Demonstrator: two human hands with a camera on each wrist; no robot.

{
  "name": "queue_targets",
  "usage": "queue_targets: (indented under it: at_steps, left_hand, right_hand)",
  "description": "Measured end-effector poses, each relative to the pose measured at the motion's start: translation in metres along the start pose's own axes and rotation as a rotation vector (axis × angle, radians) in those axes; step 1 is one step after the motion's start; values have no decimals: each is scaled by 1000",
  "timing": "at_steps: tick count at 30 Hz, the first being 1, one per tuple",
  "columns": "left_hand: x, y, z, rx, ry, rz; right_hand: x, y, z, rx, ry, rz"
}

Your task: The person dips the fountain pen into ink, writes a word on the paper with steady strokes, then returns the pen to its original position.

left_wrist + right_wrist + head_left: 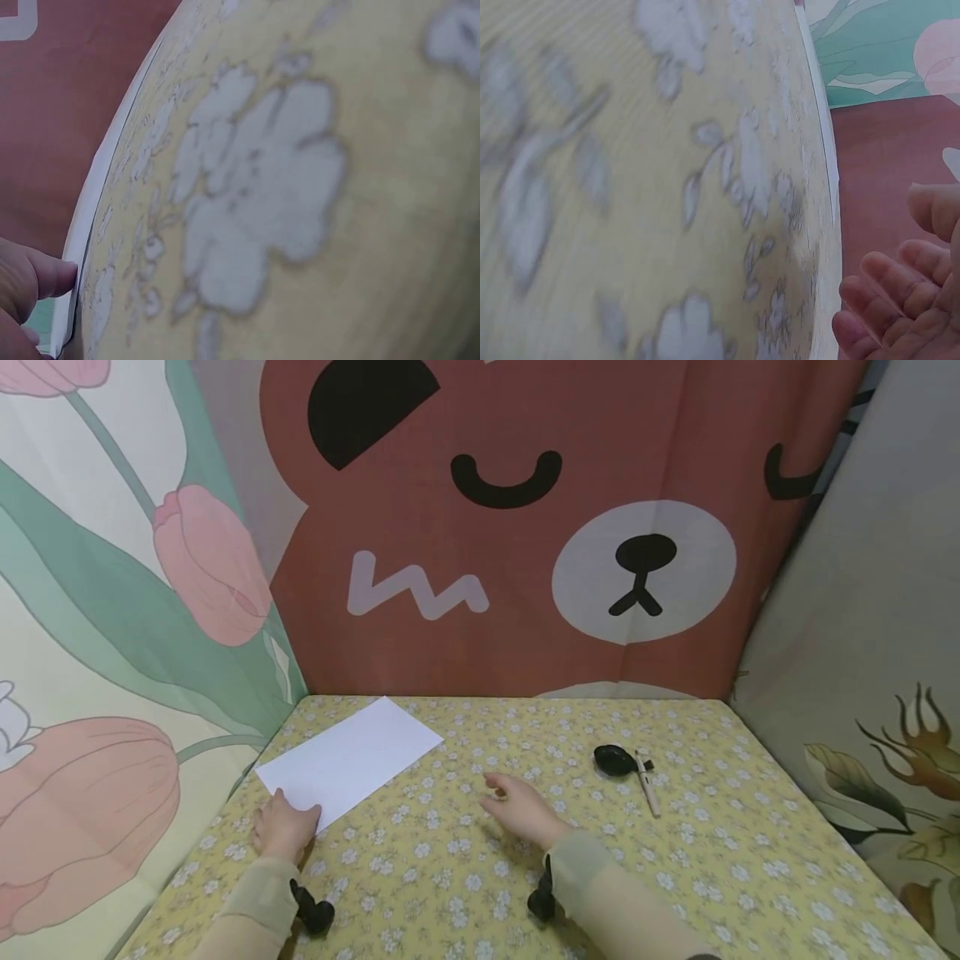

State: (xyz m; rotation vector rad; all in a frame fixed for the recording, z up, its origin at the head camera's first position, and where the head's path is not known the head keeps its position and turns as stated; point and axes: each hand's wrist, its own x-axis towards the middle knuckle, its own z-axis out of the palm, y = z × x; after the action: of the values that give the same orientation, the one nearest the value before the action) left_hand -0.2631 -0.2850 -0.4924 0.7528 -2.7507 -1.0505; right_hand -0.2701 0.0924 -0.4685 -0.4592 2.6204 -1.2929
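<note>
A white sheet of paper (352, 760) lies slanted on the left part of the flowered tablecloth. My left hand (285, 827) rests at its near end, with the thumb at the near right corner and the index fingertip on the sheet. In the left wrist view the thumb (54, 276) touches the paper's edge (88, 202); the other fingers are partly out of frame. My right hand (521, 810) hovers over the cloth right of the paper, holding nothing. Its fingers (892, 300) are loosely bent and the palm faces inward in the right wrist view.
At the right lie a black rounded object (615, 760) and, against it, a slim pale pen-like tool (648, 789). The yellow flowered tablecloth (450, 877) covers the table. Printed fabric hangs behind it, with a brown bear (525, 652), and on both sides.
</note>
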Motion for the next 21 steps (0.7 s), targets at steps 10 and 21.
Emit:
queue_targets:
  at_steps: [10, 21]
  left_hand:
    - [2, -1, 0, -89, 20, -65]
    - [5, 1, 0, -41, 3, -54]
  right_hand:
    - [8, -2, 9, 137, 28, 43]
    - [7, -3, 8, 153, 33, 48]
